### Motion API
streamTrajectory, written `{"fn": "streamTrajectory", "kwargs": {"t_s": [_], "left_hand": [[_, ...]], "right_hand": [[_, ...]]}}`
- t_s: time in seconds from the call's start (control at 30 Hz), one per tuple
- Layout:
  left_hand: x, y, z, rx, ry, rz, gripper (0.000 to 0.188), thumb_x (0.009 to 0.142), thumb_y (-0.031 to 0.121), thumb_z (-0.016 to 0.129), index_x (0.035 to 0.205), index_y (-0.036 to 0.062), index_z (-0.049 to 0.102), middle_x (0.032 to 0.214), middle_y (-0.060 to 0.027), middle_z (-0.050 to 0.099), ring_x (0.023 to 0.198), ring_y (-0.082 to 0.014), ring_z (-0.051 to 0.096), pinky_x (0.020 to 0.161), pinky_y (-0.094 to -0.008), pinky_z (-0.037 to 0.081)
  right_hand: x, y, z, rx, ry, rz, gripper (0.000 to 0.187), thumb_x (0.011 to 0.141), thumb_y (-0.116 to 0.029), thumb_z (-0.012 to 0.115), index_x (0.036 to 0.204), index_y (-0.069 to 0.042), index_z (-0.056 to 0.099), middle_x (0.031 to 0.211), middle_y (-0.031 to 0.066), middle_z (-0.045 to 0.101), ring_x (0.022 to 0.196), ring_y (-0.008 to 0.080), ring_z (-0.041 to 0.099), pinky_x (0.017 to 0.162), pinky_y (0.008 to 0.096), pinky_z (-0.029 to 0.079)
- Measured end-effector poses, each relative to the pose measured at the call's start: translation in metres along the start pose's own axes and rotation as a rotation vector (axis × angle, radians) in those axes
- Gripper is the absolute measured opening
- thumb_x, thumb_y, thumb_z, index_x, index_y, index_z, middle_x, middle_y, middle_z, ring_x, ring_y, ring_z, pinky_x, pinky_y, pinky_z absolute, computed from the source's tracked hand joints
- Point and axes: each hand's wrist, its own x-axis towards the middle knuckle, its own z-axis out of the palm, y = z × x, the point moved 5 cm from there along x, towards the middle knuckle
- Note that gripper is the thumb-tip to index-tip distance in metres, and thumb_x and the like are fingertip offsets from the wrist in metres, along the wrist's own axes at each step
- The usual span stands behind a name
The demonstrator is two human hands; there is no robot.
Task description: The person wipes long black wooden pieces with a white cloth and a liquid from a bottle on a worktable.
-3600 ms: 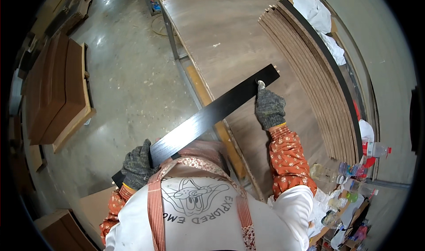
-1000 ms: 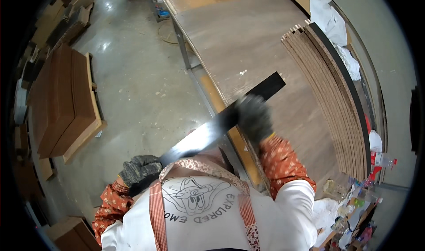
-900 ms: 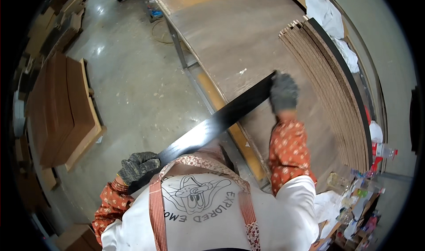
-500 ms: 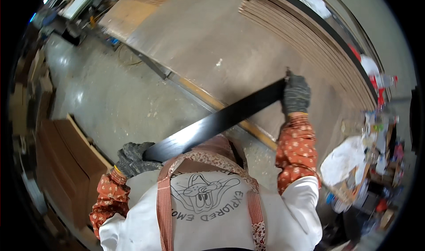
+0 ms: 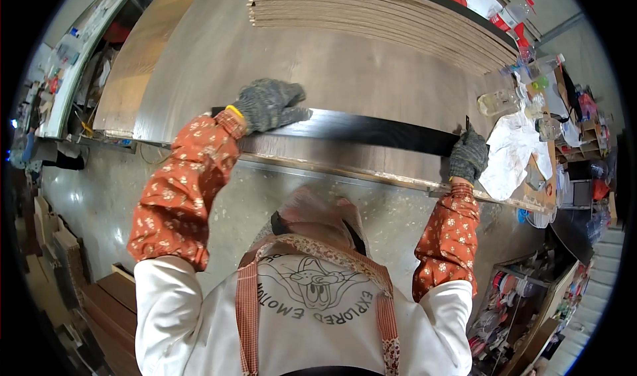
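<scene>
A long, narrow black strip lies along the near edge of the brown worktable, its near side partly shaded. My left hand, in a grey knit glove, rests across the strip near its left end with fingers stretched out and thumb along the black face. At the strip's right end my right hand, gloved the same way, is closed around it. A thin dark pointed piece juts up from the right hand; its lower part is hidden by the glove.
Behind the strip lies a stack of wood-grain boards. A white cloth and several plastic bottles crowd the table's right end. Brown panels stand on the floor at left, and a cluttered shelf is at lower right.
The strip has gone from slanting across my body to lying along the table edge. My left hand left its end and moved up and right onto its face; my view turned toward the table.
</scene>
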Motion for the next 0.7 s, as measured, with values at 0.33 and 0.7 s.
{"fn": "streamTrajectory", "kwargs": {"t_s": [0.33, 0.7], "left_hand": [[-0.071, -0.091, 0.02, -0.596, 0.449, -0.262, 0.027, 0.089, 0.006, 0.061, 0.116, 0.0051, 0.062, 0.118, -0.0092, 0.063, 0.113, -0.0226, 0.057, 0.097, -0.0356, 0.046], [-0.189, -0.135, 0.073, -1.568, 1.316, -0.39, 0.029, 0.092, 0.002, 0.056, 0.12, -0.0029, 0.053, 0.112, -0.0158, 0.061, 0.1, -0.0243, 0.061, 0.092, -0.04, 0.052]], "right_hand": [[-0.051, -0.075, -0.002, 0.092, 0.248, -0.308, 0.023, 0.09, -0.025, 0.054, 0.106, -0.013, 0.065, 0.081, 0.0103, 0.061, 0.072, 0.0289, 0.061, 0.058, 0.046, 0.047], [-0.199, -0.434, -0.099, 0.662, -0.041, -1.152, 0.021, 0.08, -0.013, 0.052, 0.096, -0.004, 0.063, 0.094, 0.0126, 0.063, 0.076, 0.0257, 0.061, 0.063, 0.0411, 0.047]]}}
